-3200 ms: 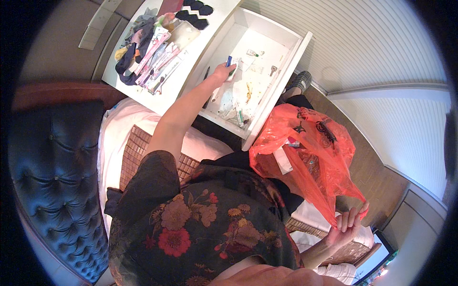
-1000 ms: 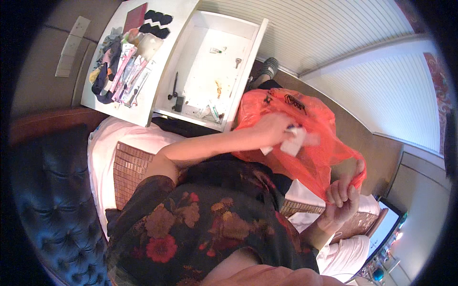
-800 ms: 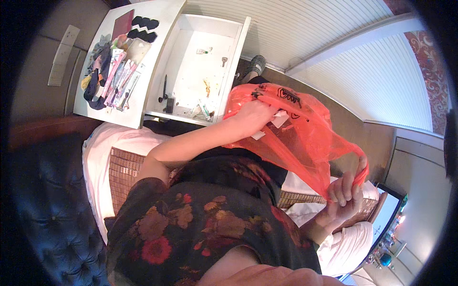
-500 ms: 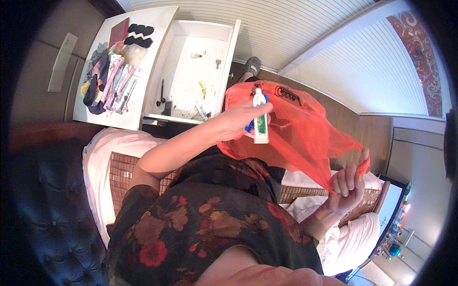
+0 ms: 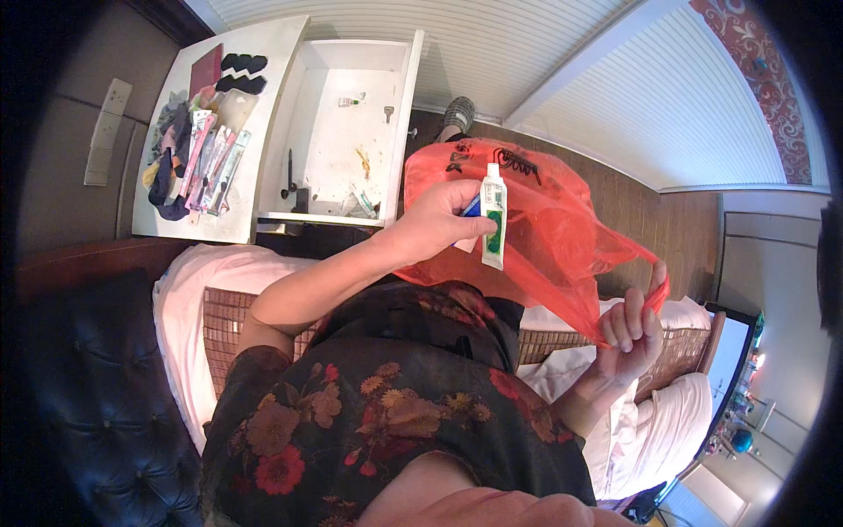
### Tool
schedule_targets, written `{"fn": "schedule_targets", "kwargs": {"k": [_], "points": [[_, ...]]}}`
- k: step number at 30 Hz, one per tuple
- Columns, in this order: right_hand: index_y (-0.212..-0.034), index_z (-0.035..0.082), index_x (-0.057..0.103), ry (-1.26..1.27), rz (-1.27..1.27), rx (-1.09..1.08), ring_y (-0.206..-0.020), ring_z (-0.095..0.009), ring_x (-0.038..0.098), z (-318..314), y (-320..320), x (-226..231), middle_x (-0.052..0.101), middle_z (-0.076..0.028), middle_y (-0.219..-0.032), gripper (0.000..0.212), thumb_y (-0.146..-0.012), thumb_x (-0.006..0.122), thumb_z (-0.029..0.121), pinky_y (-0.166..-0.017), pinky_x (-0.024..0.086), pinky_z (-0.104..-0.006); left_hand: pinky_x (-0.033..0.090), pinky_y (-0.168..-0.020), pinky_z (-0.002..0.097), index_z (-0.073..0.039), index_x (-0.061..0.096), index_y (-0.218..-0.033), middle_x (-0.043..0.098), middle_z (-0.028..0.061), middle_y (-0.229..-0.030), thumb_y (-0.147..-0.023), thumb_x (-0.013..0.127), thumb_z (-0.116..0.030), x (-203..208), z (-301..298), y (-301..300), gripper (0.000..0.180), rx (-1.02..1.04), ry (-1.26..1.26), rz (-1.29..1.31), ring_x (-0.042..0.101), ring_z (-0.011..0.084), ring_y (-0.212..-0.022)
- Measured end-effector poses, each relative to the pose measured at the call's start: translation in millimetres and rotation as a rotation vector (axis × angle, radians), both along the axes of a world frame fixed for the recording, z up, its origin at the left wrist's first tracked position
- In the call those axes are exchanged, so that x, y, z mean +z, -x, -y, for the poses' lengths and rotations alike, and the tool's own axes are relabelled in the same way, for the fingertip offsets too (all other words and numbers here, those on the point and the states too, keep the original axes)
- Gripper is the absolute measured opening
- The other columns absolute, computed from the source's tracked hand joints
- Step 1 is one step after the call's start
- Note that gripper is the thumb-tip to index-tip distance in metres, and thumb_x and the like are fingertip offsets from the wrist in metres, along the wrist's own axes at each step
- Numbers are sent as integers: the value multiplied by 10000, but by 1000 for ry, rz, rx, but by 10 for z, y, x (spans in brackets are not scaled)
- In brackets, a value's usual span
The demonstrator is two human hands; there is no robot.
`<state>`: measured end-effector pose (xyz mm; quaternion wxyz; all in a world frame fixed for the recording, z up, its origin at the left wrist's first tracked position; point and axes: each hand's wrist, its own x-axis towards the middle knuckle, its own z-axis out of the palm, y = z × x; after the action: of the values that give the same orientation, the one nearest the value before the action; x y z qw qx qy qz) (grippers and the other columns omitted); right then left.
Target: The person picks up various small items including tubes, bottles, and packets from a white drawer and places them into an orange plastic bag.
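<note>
My left hand [image 5: 443,218] is closed on a white and green squeeze tube [image 5: 495,198], held upright with its white cap at the top. Something blue and white [image 5: 472,209], partly hidden by the fingers, is pinched behind the tube in the same hand. Below and beyond it spreads a thin red plastic bag [image 5: 562,233] with black print. At the right, my right hand [image 5: 632,329] grips the bag's handle, with fingers curled and the handle looped over them. The bag's side is pulled taut toward that hand, and its contents cannot be made out.
A pulled-out white drawer [image 5: 338,132] holds a key, a small tube, a black item and scraps. On the white cabinet top [image 5: 233,198] lie packets, socks and a dark red booklet [image 5: 205,70]. A bed with a woven mat [image 5: 237,321] is behind my lap.
My left hand has shifted slightly right with the tube, and its thumb now lies lower across the tube's front. My right hand keeps hold of the bag handle. The view has shifted a little.
</note>
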<state>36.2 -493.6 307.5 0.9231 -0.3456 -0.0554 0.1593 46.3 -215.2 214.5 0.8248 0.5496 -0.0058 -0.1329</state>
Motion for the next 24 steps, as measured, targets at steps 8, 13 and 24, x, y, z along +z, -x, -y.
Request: {"fn": "schedule_targets", "kwargs": {"k": [8, 13, 24], "points": [[-1401, 52, 239, -24, -9, 13, -425, -33, 307, 12, -27, -29, 338, 23, -611, 570, -897, 501, 79, -386, 261, -177, 489, -720, 234, -40, 526, -1053, 614, 23, -912, -897, 527, -61, 10, -11, 4, 158, 1, 52, 7, 587, 83, -813], [-1425, 71, 196, -45, 14, 67, -433, -38, 317, 13, -41, -49, 354, 18, -625, 572, -911, 448, 63, -401, 282, -179, 496, -635, 247, -57, 489, -1070, 618, 37, -854, -921, 499, -91, 154, 108, 59, 153, -67, 123, 29, 605, 101, -716], [-1419, 66, 198, -38, 51, 112, -414, -26, 312, -16, -109, -70, 352, 24, -617, 568, -913, 455, 81, -374, 265, -161, 324, -433, 188, -64, 499, -1037, 527, 12, -679, -954, 476, -242, 81, 133, 54, 197, 30, 122, -122, 438, 53, -509]]}}
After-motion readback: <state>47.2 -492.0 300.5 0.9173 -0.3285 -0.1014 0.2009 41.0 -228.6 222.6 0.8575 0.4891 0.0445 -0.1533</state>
